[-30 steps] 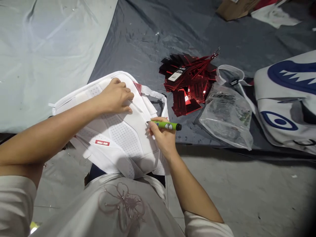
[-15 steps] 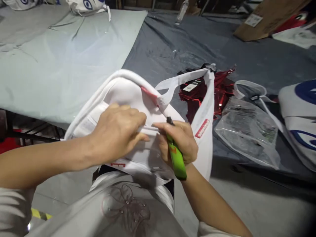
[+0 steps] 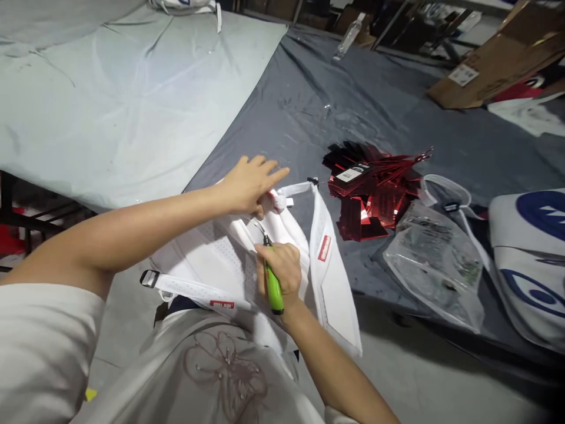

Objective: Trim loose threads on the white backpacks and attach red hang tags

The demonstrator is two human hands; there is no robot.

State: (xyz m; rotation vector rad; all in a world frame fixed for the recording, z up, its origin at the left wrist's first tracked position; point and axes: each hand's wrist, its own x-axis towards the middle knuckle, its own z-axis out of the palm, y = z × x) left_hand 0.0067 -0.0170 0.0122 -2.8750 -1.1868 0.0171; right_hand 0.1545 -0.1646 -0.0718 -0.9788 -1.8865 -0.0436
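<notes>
On the near edge of the surface [image 3: 309, 112], partly over the lap, a white backpack [image 3: 220, 259] is spread with its mesh-padded back panel upward. The right hand [image 3: 282, 271] is closed in a fist-like grip around a green-handled tool [image 3: 272, 285], whose thin metal tip is pointed at the seam near the top of the pack. The left hand [image 3: 249, 182] is laid at the top by the carry loop, fingers extended rather than clenched, nothing enclosed. Work at that seam is judged to be underway; whether any trimming is finished cannot be told. A shoulder strap [image 3: 331, 271] with a red label is flopped to the right. Beyond it, a heap of shiny red foil tags [image 3: 375, 188], a crinkled clear plastic bag [image 3: 435, 271] and another pack printed with blue eyes [image 3: 529, 265] are seen.
</notes>
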